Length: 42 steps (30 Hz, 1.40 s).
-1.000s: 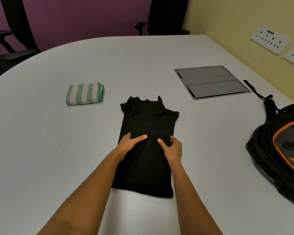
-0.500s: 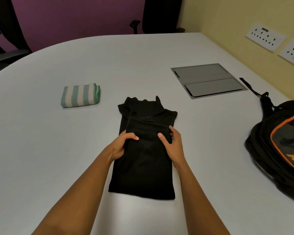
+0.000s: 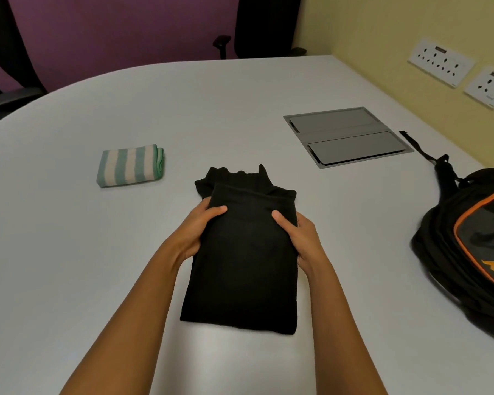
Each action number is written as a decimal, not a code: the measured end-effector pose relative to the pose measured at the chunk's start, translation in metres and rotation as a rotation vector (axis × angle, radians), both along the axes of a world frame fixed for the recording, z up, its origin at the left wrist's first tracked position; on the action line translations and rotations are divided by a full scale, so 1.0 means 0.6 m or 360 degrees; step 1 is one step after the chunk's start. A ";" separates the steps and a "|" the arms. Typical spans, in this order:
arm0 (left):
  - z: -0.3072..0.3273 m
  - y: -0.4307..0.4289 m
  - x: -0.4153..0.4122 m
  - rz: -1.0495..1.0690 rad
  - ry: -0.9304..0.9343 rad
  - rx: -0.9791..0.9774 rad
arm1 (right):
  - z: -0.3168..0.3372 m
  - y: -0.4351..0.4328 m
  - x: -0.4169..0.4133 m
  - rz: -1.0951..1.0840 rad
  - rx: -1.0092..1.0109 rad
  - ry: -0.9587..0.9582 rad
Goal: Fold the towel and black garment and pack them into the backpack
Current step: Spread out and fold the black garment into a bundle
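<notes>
Head view. Left hand [image 3: 196,232] and right hand [image 3: 300,238] each grasp a side edge of the garment [image 3: 246,269], with thumbs on top and fingers tucked under the cloth. Both grips sit in its far half, just short of the far end, where a lower layer pokes out.

Garment lies flat on the table [image 3: 69,252] as a narrow strip. Its long axis runs near to far, centred between the forearms.

Judged: folding is part done, and the next fold likely turns across that axis, far end toward near.

Towel [image 3: 130,165] is folded and sits far left, well apart, nearer the left hand.

Backpack [image 3: 468,246] is at the right edge, well apart, nearer the right hand. Cannot tell whether it is unzipped. Nothing is packed yet.

Grey hatch [image 3: 345,135] is set in the table, far right.
</notes>
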State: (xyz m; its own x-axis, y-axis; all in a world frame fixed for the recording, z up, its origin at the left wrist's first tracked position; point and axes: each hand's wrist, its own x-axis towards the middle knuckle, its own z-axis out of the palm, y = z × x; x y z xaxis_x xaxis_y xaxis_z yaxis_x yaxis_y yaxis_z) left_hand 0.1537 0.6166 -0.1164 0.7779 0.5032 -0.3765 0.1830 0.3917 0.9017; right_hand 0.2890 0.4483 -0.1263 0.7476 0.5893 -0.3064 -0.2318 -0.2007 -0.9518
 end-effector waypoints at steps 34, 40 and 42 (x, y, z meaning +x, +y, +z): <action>-0.167 0.043 0.105 -0.0645 0.0827 0.2188 | -0.141 0.128 0.048 0.0525 -0.1258 -0.1643; -0.147 0.024 0.083 -0.0709 0.0953 0.2110 | -0.128 0.099 0.041 0.0723 -0.1352 -0.1564; -0.147 -0.003 0.052 -0.0687 0.0912 0.2075 | -0.124 0.080 0.024 0.0771 -0.1314 -0.1539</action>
State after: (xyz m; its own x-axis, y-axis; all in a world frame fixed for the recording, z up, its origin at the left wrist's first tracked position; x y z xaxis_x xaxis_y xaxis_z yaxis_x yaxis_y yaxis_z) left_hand 0.1850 0.6148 -0.2045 0.8565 0.4931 -0.1523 0.5143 -0.7905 0.3326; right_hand 0.3031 0.4961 -0.2009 0.6351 0.7535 -0.1703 0.7097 -0.6562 -0.2563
